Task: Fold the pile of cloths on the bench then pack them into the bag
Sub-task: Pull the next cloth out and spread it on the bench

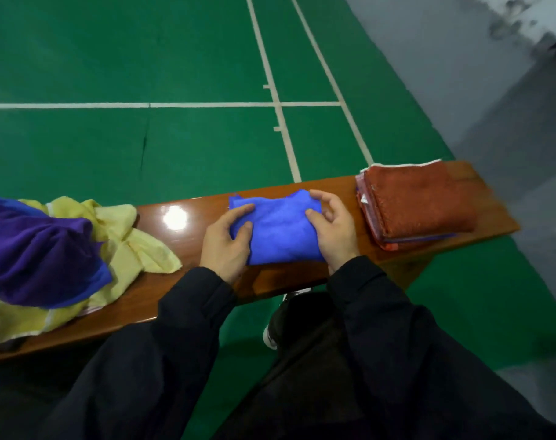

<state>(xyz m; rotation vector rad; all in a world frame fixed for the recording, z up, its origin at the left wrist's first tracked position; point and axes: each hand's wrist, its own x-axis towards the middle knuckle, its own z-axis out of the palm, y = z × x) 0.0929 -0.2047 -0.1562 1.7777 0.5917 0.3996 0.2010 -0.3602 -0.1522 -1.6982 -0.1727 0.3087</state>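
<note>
A folded blue cloth (278, 230) lies on the glossy wooden bench (181, 239) in front of me. My left hand (227, 242) rests on its left edge, thumb and fingers pinching the fabric. My right hand (332, 227) presses the right edge, fingers curled over the far corner. To the right sits a stack of folded cloths (419, 204) with a rust-red one on top. On the left lies an unfolded pile: a purple cloth (38, 249) over yellow cloths (133, 246). No bag is in view.
The bench ends just past the folded stack at the right (498, 217). Beyond it is green court floor with white lines (279, 115) and grey floor at far right. My dark trousers and a shoe (271, 336) show below the bench's near edge.
</note>
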